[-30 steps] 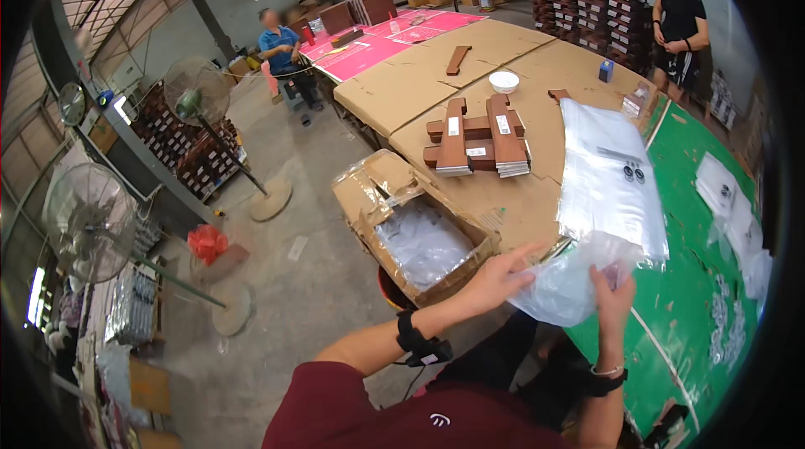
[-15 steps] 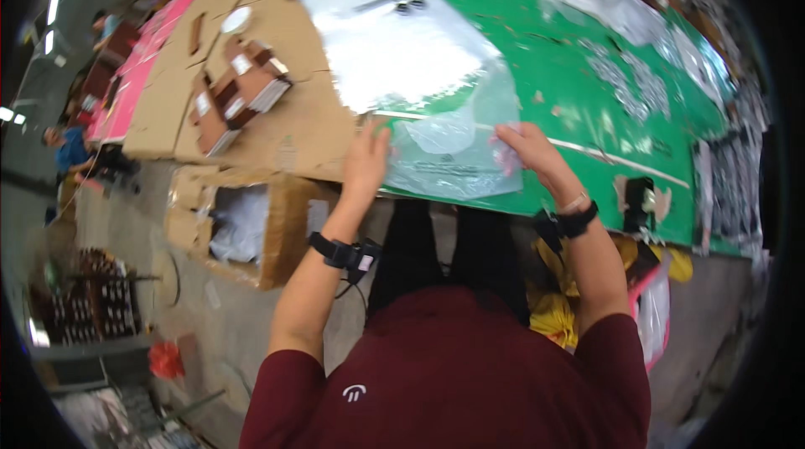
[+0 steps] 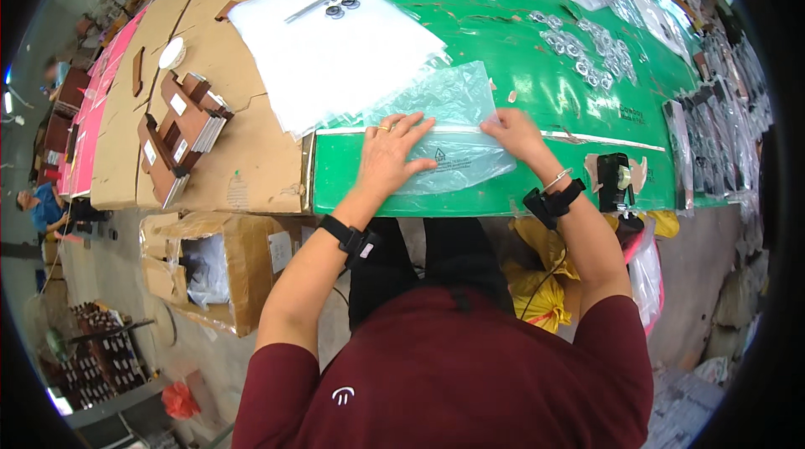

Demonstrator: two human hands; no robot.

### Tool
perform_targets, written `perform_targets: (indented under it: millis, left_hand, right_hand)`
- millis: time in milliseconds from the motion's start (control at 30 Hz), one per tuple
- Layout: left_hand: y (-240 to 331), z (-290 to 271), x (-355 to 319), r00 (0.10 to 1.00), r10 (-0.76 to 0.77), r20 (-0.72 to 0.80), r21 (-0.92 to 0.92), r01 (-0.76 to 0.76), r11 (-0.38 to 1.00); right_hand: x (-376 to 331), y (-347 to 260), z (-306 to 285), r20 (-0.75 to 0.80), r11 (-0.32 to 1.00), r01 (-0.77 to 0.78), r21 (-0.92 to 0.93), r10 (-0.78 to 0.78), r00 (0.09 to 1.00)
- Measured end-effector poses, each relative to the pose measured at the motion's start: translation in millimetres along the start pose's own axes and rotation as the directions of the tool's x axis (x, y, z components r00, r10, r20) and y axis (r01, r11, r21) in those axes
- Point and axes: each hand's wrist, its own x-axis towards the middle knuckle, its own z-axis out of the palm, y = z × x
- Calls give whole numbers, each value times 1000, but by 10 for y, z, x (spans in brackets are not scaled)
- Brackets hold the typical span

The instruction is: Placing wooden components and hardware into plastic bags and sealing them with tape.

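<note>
A see-through plastic bag [image 3: 457,151] with a printed mark lies on the green tabletop in front of me. My left hand [image 3: 391,151] rests on its left part, fingers stretched out and thumb apart. At the bag's right edge my right hand [image 3: 516,135] pinches the plastic between thumb and fingers. Just beyond the left hand spreads a stack of white translucent bags [image 3: 335,59]. Two black round parts [image 3: 342,8] and a thin strip [image 3: 314,6] sit on top of that stack.
Brown wooden pieces [image 3: 180,126] and a white round lid-like thing [image 3: 172,53] are on cardboard at left. Several small bagged rings [image 3: 591,51] lie at far right. A black tape dispenser [image 3: 616,181] stands near the right front edge. Below the table is an open carton [image 3: 251,269].
My left hand has gone from holding the bag's left edge to lying spread over it. The bag now rests flatter on the table. The whole view has shifted.
</note>
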Motion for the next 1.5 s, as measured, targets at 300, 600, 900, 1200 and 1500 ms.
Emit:
perform_targets:
  millis: [300,600,900,1200,1500]
  left_hand:
    - [229,128,-41,997,-71,11,101,69,992]
    - [-1819,-1619,-140,676,-724,-135,-722,433,539]
    - [-228,-1413,-448,678,-572,-461,-658,171,733]
    - [635,-583,-1998,765,-638,85,-778,451,437]
    - [603,53,-2696,418,-658,627,-717,640,-276]
  right_hand:
    - [-446,-784,117,-165,825,555,-108,-565,808]
    - [-296,-469,304,2,822,550,-145,-556,831]
    - [-403,-519,58,-86,835,543,-92,-550,831]
    - [-626,-245,-152,-92,914,407,-9,-406,909]
    - [-581,-233,-261,-184,948,314,-49,-317,930]
